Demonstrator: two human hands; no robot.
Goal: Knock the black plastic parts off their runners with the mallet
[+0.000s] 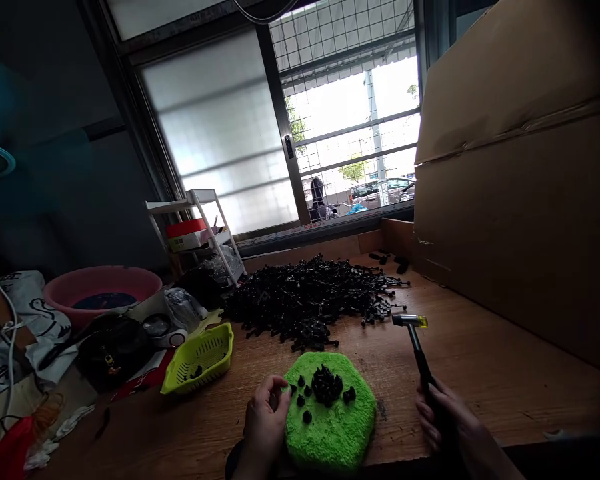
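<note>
My left hand (264, 421) rests at the left edge of a green fuzzy pad (330, 427), fingers curled and pinched near a small black part. Several small black parts (326, 387) lie on the pad's top. My right hand (447, 420) grips the black handle of a small hammer (414, 333), whose metal head with a yellow tip points up and away over the wooden table (480, 360). A big heap of black plastic parts (313, 293) lies beyond the pad.
A lime green basket (200, 357) sits left of the pad. Further left are a pink basin (100, 287), bags and cloth clutter, and a small white rack (195, 230). Large cardboard boxes (520, 193) wall the right side. A window is behind.
</note>
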